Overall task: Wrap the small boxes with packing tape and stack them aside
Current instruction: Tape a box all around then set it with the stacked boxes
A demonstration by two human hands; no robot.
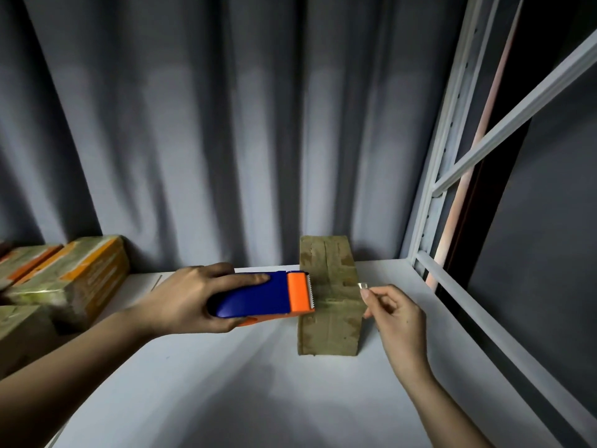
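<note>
On the white shelf [226, 383], a small box [328, 295] wrapped in brownish tape stands a little right of centre, its long side running away from the camera toward the grey corrugated wall [210, 124]. The left hand [190, 300] grips a blue and orange dispenser [265, 294], fingers curled over its top and thumb under its near side. The dispenser's serrated orange end touches the box's left top edge. A strip of clear tape [336, 295] seems to run from that toothed edge across the top of the box to the right, though it is hard to make out. The right hand [397, 313] hovers just beside the box's right edge, thumb and forefinger pinching the tape's free end, the other fingers loosely curled.

At the far left of the shelf lie the wrapped boxes [68, 279], at least 3 of them, some with orange print under the tape, stacked and set close together, well apart from the box in hand. A white metal frame [452, 163] rises at the right side of the shelf.
</note>
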